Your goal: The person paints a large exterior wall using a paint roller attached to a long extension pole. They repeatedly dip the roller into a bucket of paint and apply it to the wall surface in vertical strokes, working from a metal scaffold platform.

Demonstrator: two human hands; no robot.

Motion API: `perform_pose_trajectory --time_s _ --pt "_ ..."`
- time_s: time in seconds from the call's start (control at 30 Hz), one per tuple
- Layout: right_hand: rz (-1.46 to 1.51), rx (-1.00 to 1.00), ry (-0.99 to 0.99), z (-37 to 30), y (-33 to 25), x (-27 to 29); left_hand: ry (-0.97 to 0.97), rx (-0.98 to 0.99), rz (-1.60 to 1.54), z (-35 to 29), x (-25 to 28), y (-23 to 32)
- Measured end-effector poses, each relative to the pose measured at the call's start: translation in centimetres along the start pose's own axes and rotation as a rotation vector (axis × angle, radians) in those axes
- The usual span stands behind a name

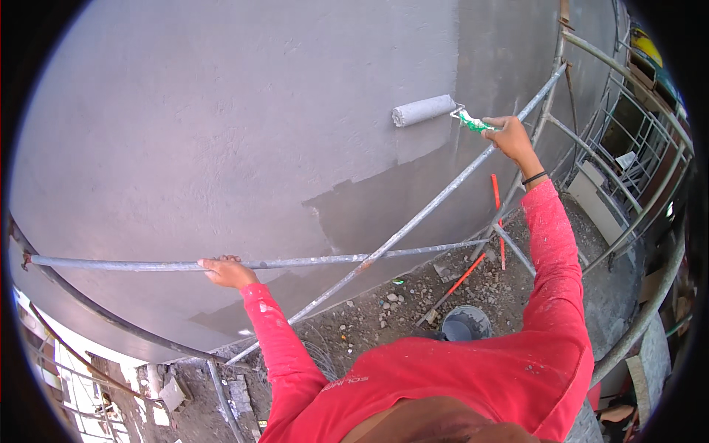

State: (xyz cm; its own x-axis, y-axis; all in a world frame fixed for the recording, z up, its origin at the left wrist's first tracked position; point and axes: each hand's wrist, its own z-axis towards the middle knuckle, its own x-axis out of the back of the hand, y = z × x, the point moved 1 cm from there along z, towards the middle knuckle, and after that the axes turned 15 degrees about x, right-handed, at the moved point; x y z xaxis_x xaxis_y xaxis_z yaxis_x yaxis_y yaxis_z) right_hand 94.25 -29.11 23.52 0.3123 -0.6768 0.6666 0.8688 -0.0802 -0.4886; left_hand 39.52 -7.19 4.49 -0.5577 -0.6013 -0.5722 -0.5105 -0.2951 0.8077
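My right hand (pixel 509 139) is closed around the green-and-white handle of a paint roller (pixel 425 111), reaching past a diagonal scaffold brace. The roller's pale, paint-coated sleeve lies against the wall (pixel 244 133), close to the border between its lighter coated area and the darker bare grey area (pixel 384 199). To the left, my left hand (pixel 227 272) grips a metal scaffold tube (pixel 133 264) that crosses in front of the wall. Both sleeves are red with pale paint specks.
Another scaffold brace (pixel 413 221) slants across the middle. Below on the rubble-strewn ground stand a bucket (pixel 467 323) and orange-red rods (pixel 496 199). More scaffold frames (pixel 628 148) rise at the right, beside a pale board (pixel 594 199). A curved tube (pixel 650 310) runs close to my right side.
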Motion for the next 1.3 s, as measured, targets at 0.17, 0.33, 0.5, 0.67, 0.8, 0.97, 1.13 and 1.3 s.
perform_pose_trajectory --time_s 0.17,0.33,0.5,0.67,0.8,0.97,1.13,1.3 --pt "0.208 0.101 0.221 1.6 -4.1 2.6 0.018 0.007 0.002 -0.3 -0.4 0.3" --pt "0.239 0.135 0.355 6.3 -8.0 6.0 -0.007 0.001 -0.053 0.7 0.1 -0.3" --pt "0.218 0.261 0.491 13.0 -12.2 10.4 0.026 0.058 -0.092 0.6 -0.3 -0.7" --pt "0.183 0.381 0.602 21.3 -16.2 13.9 0.064 0.084 -0.133 -0.1 -0.6 0.0" --pt "0.201 0.517 0.707 28.0 -21.2 17.5 0.093 0.088 -0.149 -0.1 -0.8 0.1" --pt "0.167 0.629 0.761 38.7 -24.3 22.7 0.209 0.08 -0.145 -0.5 -1.4 0.8" --pt "0.147 0.684 0.764 47.9 -28.7 29.6 0.282 0.083 -0.135 -0.1 -1.8 -0.3" --pt "-1.069 0.732 0.811 51.1 -31.2 29.5 0.266 0.089 -0.131 0.0 -1.3 -1.1"
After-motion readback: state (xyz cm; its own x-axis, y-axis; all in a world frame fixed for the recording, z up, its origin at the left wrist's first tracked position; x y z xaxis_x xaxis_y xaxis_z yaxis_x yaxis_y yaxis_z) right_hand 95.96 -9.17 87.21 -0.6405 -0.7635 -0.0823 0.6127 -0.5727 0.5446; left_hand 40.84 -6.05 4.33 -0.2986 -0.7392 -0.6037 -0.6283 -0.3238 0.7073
